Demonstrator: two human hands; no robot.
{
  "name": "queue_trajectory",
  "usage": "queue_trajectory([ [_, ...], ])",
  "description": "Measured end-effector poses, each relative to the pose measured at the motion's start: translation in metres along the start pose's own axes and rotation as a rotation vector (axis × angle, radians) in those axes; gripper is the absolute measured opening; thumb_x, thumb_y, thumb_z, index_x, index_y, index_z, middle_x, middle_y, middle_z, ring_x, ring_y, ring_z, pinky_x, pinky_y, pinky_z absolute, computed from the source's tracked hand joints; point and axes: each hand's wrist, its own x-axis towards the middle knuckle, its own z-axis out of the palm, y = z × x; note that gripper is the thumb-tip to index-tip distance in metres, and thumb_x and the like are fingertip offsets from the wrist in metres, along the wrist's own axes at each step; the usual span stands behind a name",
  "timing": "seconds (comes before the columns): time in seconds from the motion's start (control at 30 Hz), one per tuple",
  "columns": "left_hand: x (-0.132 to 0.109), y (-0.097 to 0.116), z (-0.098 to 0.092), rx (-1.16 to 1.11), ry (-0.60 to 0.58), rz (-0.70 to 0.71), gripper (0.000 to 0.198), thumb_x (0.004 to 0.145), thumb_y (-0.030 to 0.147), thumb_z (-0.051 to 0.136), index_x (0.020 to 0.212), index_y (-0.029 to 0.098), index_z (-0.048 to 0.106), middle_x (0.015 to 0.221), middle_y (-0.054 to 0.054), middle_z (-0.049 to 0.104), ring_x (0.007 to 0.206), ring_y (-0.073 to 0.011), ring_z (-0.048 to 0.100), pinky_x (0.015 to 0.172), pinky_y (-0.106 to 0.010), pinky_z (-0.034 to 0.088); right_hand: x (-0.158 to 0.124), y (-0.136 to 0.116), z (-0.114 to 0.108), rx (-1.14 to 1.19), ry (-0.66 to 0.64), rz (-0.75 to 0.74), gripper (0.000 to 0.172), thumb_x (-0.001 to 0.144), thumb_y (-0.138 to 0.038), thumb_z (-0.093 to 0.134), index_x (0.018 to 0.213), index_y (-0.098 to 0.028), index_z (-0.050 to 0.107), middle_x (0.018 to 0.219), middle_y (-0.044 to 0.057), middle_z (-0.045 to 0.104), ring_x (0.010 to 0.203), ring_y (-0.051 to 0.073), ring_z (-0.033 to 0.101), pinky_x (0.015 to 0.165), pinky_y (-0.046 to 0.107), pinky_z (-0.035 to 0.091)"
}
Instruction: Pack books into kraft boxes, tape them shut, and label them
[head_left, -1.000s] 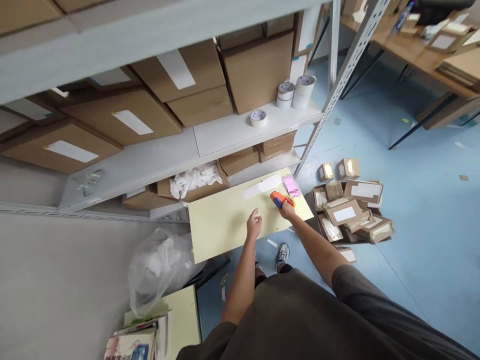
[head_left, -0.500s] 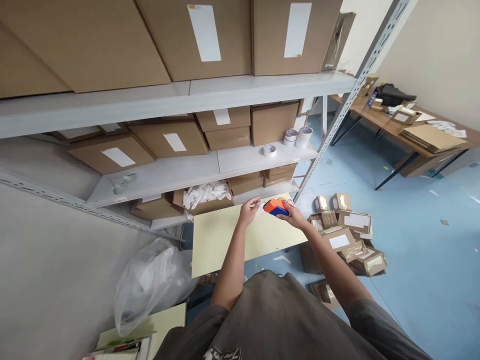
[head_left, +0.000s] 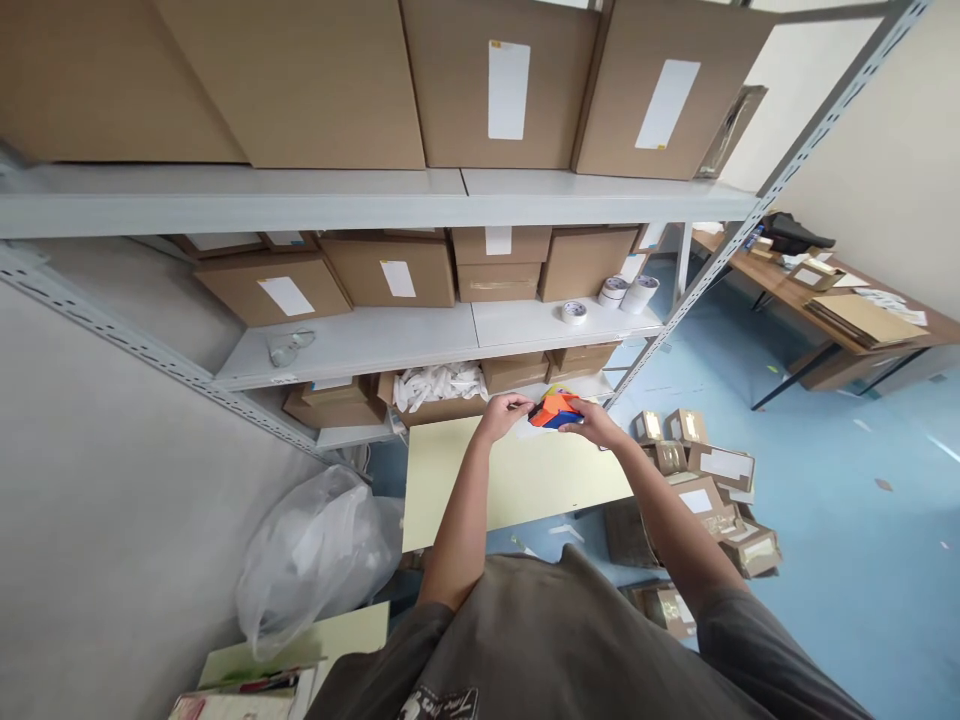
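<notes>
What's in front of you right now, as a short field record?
right hand: gripping orange-and-blue handheld tool, possibly a label gun
left hand: at the tool's front end; contact unclear
below hands: pale yellow tabletop
middle shelf: cardboard cartons, white tape rolls
right of tabletop: piled small parcels
left of tabletop: translucent plastic bag

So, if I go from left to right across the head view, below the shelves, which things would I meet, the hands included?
Clear plastic bag, left hand, orange-and-blue tool, right hand, piled cardboard boxes on the floor.
</notes>
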Motion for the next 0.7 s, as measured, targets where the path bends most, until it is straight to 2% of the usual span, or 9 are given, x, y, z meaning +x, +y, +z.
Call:
queue_trajectory([
  [0.2, 0.000, -0.005, -0.020, -0.001, 0.054, -0.033, 0.039, 0.085, 0.056, 0.081, 0.089, 0.018, 0.084, 0.090, -0.007, 0.083, 0.084, -0.0231, 0.075, 0.079, -0.033, 0.061, 0.013, -0.020, 0.019, 0.008, 0.006, 0.023, 0.053, 0.080, -0.054, 0.088, 0.119, -0.019, 0.077, 0.116, 0.015, 0.078, 0.111, 0.038, 0.071, 0.097, 0.048, 0.057],
  [0.3, -0.001, -0.005, -0.028, 0.079, 0.136, 0.008, 0.033, 0.089, 0.051, 0.077, 0.085, 0.019, 0.081, 0.085, -0.006, 0.081, 0.081, -0.0220, 0.074, 0.078, -0.032, 0.059, 0.014, -0.027, 0.028, 0.032, 0.005, 0.067, 0.057, 0.080, -0.054, 0.087, 0.125, -0.020, 0.076, 0.112, 0.012, 0.079, 0.104, 0.035, 0.072, 0.093, 0.046, 0.057],
  [0.5, -0.014, 0.001, -0.033, 0.278, 0.377, 0.162, 0.027, 0.102, 0.041, 0.063, 0.091, 0.023, 0.079, 0.094, -0.009, 0.078, 0.092, -0.0244, 0.073, 0.092, -0.036, 0.057, 0.019, -0.037, 0.033, 0.091, -0.014, 0.104, 0.056, 0.084, -0.056, 0.081, 0.127, -0.021, 0.073, 0.110, 0.008, 0.079, 0.097, 0.029, 0.070, 0.087, 0.040, 0.056],
  [0.6, -0.018, -0.001, -0.032, 0.380, 0.485, 0.264, 0.032, 0.106, 0.042, 0.056, 0.093, 0.024, 0.078, 0.099, -0.012, 0.078, 0.100, -0.0256, 0.072, 0.099, -0.038, 0.056, 0.022, -0.039, 0.030, 0.109, -0.027, 0.127, 0.054, 0.084, -0.057, 0.081, 0.123, -0.020, 0.073, 0.106, 0.006, 0.078, 0.092, 0.027, 0.069, 0.083, 0.037, 0.056],
  [0.7, -0.015, -0.008, -0.031, 0.384, 0.566, 0.311, 0.037, 0.108, 0.047, 0.053, 0.096, 0.023, 0.080, 0.101, -0.013, 0.078, 0.102, -0.0259, 0.073, 0.103, -0.041, 0.057, 0.026, -0.038, 0.030, 0.096, -0.037, 0.117, 0.052, 0.086, -0.055, 0.080, 0.123, -0.019, 0.073, 0.105, 0.007, 0.078, 0.090, 0.027, 0.070, 0.082, 0.037, 0.056],
])
